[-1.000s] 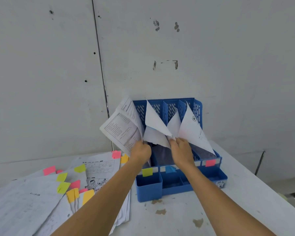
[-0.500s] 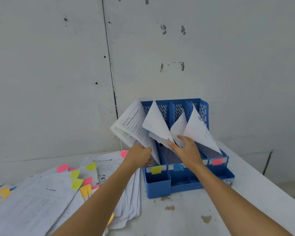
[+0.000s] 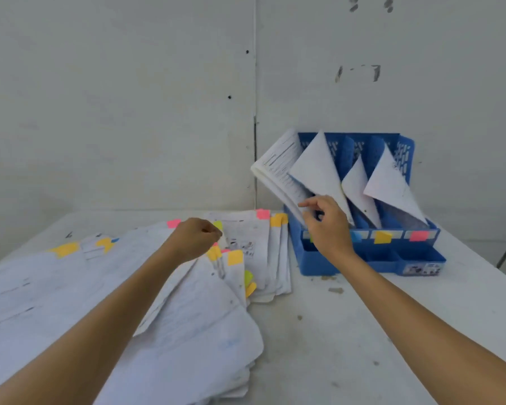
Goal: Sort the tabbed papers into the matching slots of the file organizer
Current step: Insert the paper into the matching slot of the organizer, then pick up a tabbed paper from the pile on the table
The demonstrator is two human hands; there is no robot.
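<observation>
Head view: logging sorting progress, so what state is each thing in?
File organizer: upright, papers standing in its slots.
Leftmost slot's papers: leaning left.
Loose tabbed papers: spread flat on table.
Left hand: curled over them, hold unclear.
Right hand: at leftmost slot's papers, grip unclear.

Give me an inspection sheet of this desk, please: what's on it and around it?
Surface: white table, stained in spots.
Job's things: blue file organizer, sheets standing in all four slots; loose tabbed papers piled to its left.
Clutter: nothing seen.
Hands: left hand curled over the pile by a green tab, grip unclear; right hand at the papers in the leftmost slot, grip unclear.
Cables: nothing seen.
Surroundings: grey panelled wall, scuffed.
</observation>
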